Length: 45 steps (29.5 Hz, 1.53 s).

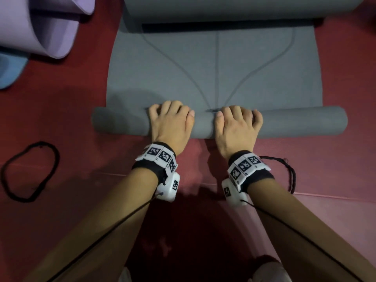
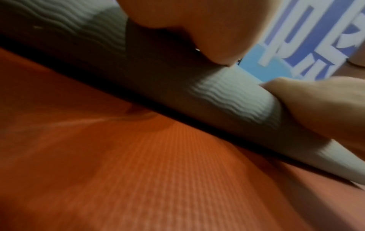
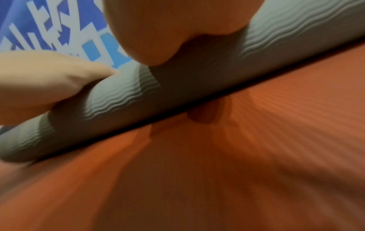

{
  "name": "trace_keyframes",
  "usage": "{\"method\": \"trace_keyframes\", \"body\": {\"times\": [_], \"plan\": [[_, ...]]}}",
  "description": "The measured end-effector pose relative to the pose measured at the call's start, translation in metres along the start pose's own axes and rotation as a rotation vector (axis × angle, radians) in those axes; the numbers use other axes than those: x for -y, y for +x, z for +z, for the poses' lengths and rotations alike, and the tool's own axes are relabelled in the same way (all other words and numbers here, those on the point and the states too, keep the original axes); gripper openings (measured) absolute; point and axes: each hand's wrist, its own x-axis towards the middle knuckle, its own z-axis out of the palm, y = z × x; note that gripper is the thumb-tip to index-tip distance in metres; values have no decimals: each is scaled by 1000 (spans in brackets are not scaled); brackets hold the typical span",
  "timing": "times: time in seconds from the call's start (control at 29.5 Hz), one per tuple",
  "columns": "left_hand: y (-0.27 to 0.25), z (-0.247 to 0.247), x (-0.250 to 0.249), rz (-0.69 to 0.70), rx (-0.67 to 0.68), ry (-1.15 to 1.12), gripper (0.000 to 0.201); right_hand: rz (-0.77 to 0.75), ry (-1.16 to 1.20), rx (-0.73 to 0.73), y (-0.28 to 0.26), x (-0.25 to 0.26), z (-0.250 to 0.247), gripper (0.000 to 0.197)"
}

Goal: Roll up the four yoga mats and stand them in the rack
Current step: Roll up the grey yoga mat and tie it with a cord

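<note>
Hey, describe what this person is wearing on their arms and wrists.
Bare forearms, no sleeves. Each wrist has a black band carrying white square tags with black coded patterns, plus a white camera box underneath with a thin black cable running back: left hand, right hand.

Both wrist views were smeared with blur. The fingertips of the left hand [image 1: 171, 121] and right hand [image 1: 237, 127] curled out of sight over the far side of the grey foam mat roll [image 1: 295, 124]. The lilac rolled mat [image 1: 40, 27] and pale blue mat corner [image 1: 10, 72] ran off the head view's left edge. A thin black cord loop [image 1: 292, 176] was partly hidden behind the right wrist.
</note>
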Motion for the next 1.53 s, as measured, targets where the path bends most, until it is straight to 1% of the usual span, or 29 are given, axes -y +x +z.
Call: {"method": "trace_keyframes", "body": {"times": [0.07,0.17,0.24,0.34,0.44,0.54,0.64,0.68,0.78,0.85,0.92,0.95,0.98,1.05,1.09,1.12,1.15,1.22,1.29,1.32,1.36,1.42,1.53], "plan": [[-3,1,0,-24,-46,2,37,23,-15,4,14,3,1,40],[6,0,-5,-85,-11,54,39,31,-15,42,26,6,1,43],[19,-5,-8,-126,40,76,40,-4,19,17,24,3,-1,44],[38,-10,-10,-133,183,76,42,-54,113,-59,7,-2,-3,38],[46,-9,-8,-117,231,81,45,-67,97,-46,-6,-1,4,42],[39,-7,-8,-115,159,86,49,-40,72,-40,4,3,7,42],[25,0,-6,-71,0,24,43,-23,56,-42,20,7,8,42],[21,2,-4,-56,-32,1,42,-14,55,-38,24,9,8,42],[19,8,-3,-25,-82,-14,43,-3,57,-40,36,13,7,42],[28,9,-3,-41,-105,-11,40,-24,64,-26,39,13,5,44],[40,9,-4,-72,-110,-10,38,-72,128,-7,40,6,2,45],[46,9,-5,-82,-102,-12,39,-111,155,13,39,0,0,47],[52,9,-5,-87,-90,-16,40,-163,157,48,38,-6,-1,53],[58,8,-3,-74,-65,-29,45,-269,97,134,38,-17,-5,80],[59,7,-1,-48,-45,-43,47,-291,55,180,40,-19,-6,93],[58,7,1,-9,-20,-63,49,-288,17,218,43,-19,-7,101],[57,6,4,40,16,-84,53,-269,-15,249,47,-17,-7,105],[52,2,12,146,89,-78,70,-222,-60,289,54,-10,-6,102],[49,-1,18,221,143,-8,87,-190,-85,286,61,-5,-5,88],[50,-1,19,235,171,35,90,-177,-95,290,64,-4,-5,80],[52,-2,18,230,188,66,90,-168,-102,307,66,-3,-7,74],[58,-7,13,184,203,81,79,-154,-107,346,70,-1,-13,66],[59,-16,8,123,286,27,69,-145,-117,358,64,1,-21,57]]}}
